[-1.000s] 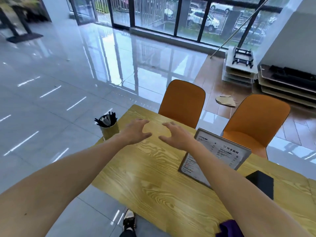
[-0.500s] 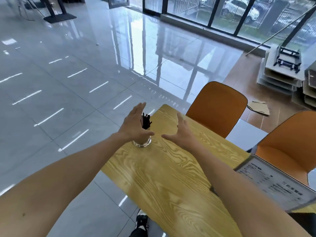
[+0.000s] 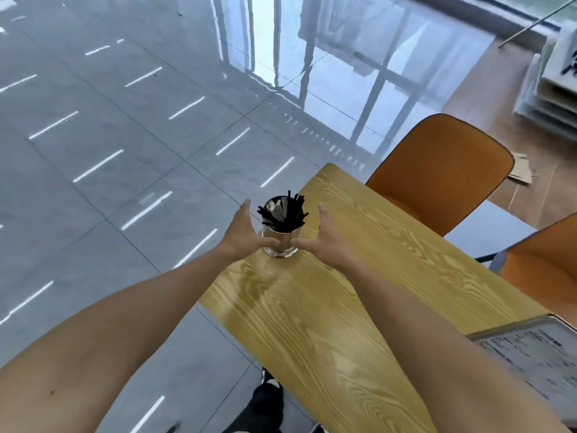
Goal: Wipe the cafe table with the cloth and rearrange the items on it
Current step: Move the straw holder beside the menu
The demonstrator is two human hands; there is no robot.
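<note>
A shiny metal cup [image 3: 281, 242] full of black straws stands near the far left corner of the yellow wood-grain table [image 3: 327, 323]. My left hand [image 3: 246, 232] is on the cup's left side and my right hand [image 3: 327, 242] on its right side. Both hands are spread, with thumbs reaching to the cup's lower part; the fingers are not wrapped around it. A framed menu board [image 3: 537, 357] lies at the right edge, partly behind my right forearm. No cloth is in view.
Two orange chairs [image 3: 437, 173] [image 3: 543, 264] stand along the table's far side. Glossy grey floor tiles lie to the left and beyond the table's corner. Stacked boards [image 3: 555, 98] sit at the top right. My shoe [image 3: 268, 382] shows below the table's near edge.
Both hands have moved from the table's middle to the straw cup and now flank it. The view has swung left and down, so the menu board sits at the right edge.
</note>
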